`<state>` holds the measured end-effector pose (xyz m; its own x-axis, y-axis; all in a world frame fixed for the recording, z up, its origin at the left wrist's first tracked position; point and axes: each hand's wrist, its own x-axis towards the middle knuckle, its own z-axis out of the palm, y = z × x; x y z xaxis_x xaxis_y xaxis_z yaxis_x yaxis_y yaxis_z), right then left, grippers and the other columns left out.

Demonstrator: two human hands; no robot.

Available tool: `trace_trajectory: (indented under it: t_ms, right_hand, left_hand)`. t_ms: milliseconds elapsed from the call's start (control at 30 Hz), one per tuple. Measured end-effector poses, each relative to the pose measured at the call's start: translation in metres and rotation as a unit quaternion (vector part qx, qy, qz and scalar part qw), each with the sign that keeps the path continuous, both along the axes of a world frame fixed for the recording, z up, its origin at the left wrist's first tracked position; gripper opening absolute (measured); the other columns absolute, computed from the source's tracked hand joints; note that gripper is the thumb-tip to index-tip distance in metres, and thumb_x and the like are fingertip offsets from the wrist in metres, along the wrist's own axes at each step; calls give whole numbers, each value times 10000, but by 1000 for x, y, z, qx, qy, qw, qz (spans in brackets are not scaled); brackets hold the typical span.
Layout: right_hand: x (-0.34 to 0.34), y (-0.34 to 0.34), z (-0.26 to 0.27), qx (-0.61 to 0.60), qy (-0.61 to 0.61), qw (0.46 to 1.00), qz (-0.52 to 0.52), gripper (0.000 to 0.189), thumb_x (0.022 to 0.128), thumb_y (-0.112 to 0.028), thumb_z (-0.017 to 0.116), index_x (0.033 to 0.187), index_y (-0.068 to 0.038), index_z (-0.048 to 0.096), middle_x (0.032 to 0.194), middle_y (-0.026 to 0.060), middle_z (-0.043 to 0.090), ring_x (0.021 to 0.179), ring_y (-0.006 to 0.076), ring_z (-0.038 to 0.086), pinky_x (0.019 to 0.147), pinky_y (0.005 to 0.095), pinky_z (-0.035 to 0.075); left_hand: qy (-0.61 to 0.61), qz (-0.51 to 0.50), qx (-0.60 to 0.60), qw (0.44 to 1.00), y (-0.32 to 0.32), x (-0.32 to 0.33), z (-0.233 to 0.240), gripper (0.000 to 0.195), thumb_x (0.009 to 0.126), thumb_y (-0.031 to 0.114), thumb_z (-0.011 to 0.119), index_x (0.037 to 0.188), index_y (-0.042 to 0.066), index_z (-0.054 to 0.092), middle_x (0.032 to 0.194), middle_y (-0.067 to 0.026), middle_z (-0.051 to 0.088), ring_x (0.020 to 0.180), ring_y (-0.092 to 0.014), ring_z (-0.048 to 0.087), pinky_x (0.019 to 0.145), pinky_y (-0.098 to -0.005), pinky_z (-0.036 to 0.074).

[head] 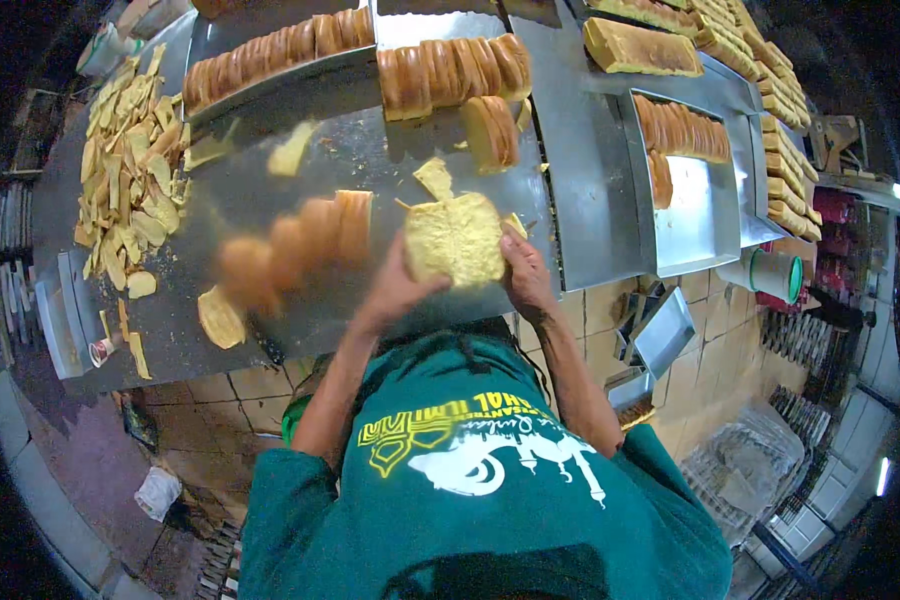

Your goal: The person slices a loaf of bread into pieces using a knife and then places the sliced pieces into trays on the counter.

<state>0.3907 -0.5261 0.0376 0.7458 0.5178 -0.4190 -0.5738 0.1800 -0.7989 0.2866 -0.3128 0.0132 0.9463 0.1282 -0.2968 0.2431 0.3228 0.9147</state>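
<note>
Between my two hands is a piece of bread point(456, 238), its pale yellow crumb face turned up towards me. My left hand point(403, 281) grips its left edge, with the thumb along the lower side. The right side is pinched by my right hand point(526, 266). Just beyond the bread lies a trimmed crust piece point(434, 178) on the metal table point(330, 315). To the left of my left hand, a row of brown-topped bread pieces point(300, 240) looks blurred. A cut end slice point(222, 318) lies near the table's front edge.
Trimmed crusts point(131, 165) are heaped at the left. Bread rows point(450, 75) stand along the back, near a short bread block point(490, 135). A metal tray point(697, 217) at the right holds bread pieces. Loaves point(784, 165) are stacked beyond it. A paper cup point(102, 351) lies at the left front.
</note>
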Motion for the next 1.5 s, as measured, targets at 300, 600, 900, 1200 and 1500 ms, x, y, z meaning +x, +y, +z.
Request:
trace_trajectory:
  t_ms: [300, 600, 900, 1200, 1500]
  right_hand:
    - [34, 43, -28, -310, -321, 881, 154, 533, 1030, -295, 629, 1420, 52, 522, 1190, 206, 660, 1090, 287, 634, 972, 375, 501]
    - [165, 56, -50, -330, -298, 896, 13, 771, 851, -428, 803, 1397, 40, 526, 1168, 213, 693, 1065, 312, 677, 949, 415, 527]
    - [25, 35, -8, -440, -364, 819, 65, 613, 876, -263, 768, 1401, -44, 540, 1199, 219, 689, 1084, 348, 690, 928, 440, 554]
    - [117, 49, 25, -415, -418, 809, 2, 631, 911, -247, 734, 1443, -15, 488, 1275, 252, 669, 1159, 428, 658, 979, 489, 535]
    - [14, 125, 33, -371, -301, 845, 239, 630, 903, -370, 796, 1329, 23, 550, 1161, 236, 709, 1056, 378, 707, 914, 445, 556]
  left_hand:
    - [70, 45, 268, 960, -30, 18, 3, 824, 938, 241, 775, 1566, -17, 308, 1444, -172, 563, 1313, -240, 561, 1112, -363, 452]
    - [115, 59, 251, 959, -38, 19, 0, 993, 898, 255, 808, 1602, -60, 184, 1542, -222, 443, 1417, -310, 472, 1159, -424, 408]
    - [115, 31, 156, 981, -32, 29, 35, 841, 949, 309, 749, 1580, -33, 311, 1493, -214, 532, 1370, -279, 531, 1137, -394, 433]
    - [-10, 98, 84, 992, -35, 137, 68, 763, 962, 352, 718, 1535, -28, 388, 1396, -221, 608, 1287, -286, 600, 1102, -382, 460]
    - [212, 246, 107, 940, -13, -65, 9, 583, 948, 227, 754, 1392, -39, 487, 1262, -154, 629, 1132, -237, 639, 1011, -354, 520]
